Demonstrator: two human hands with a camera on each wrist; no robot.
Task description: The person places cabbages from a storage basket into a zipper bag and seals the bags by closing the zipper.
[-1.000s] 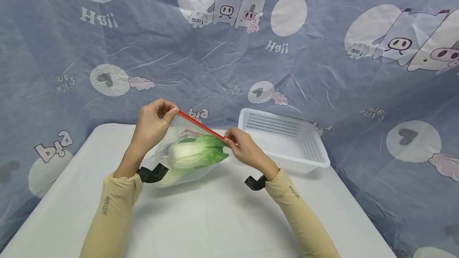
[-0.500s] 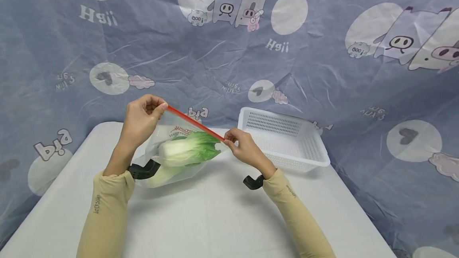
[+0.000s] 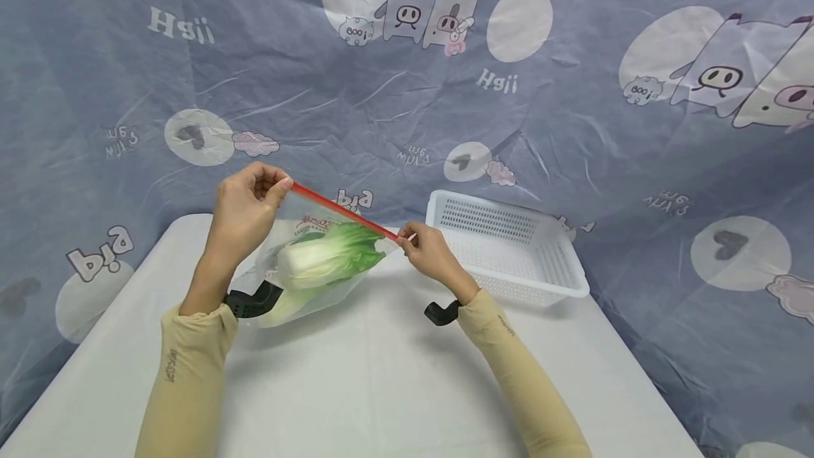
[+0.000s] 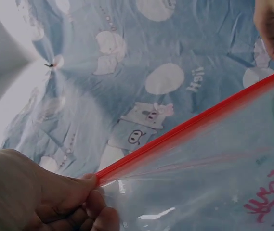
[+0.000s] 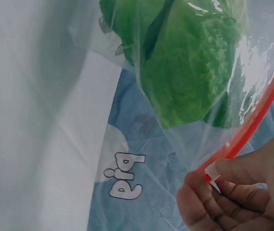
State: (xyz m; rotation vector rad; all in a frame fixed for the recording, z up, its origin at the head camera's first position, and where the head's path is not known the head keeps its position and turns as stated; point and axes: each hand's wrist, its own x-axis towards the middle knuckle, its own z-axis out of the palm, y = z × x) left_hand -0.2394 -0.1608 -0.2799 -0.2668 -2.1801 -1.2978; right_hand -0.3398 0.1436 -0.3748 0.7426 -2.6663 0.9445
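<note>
A clear zip bag (image 3: 337, 297) with a red zip strip (image 3: 343, 210) hangs slantwise between both hands. Inside lies leafy cabbage (image 3: 314, 260), its white stalk toward the left and green leaves toward the right. My left hand (image 3: 243, 207) pinches the upper left end of the strip between thumb and fingers. At the lower right end, my right hand (image 3: 429, 249) pinches the other corner. In the left wrist view the red strip (image 4: 189, 125) runs taut from the left thumb to the right hand. Green leaves (image 5: 185, 72) press near the bag's mouth in the right wrist view.
A white perforated basket (image 3: 575, 271) stands at the back right of the white-covered table (image 3: 381, 387), just beyond my right hand. Behind the table hangs a blue-grey printed cloth (image 3: 356, 112). Black wrist mounts (image 3: 254, 300) sit on both wrists.
My left hand has moved left and slightly up, drawing the red strip longer and straighter. The bag and cabbage have shifted left with it, while my right hand has moved only slightly.
</note>
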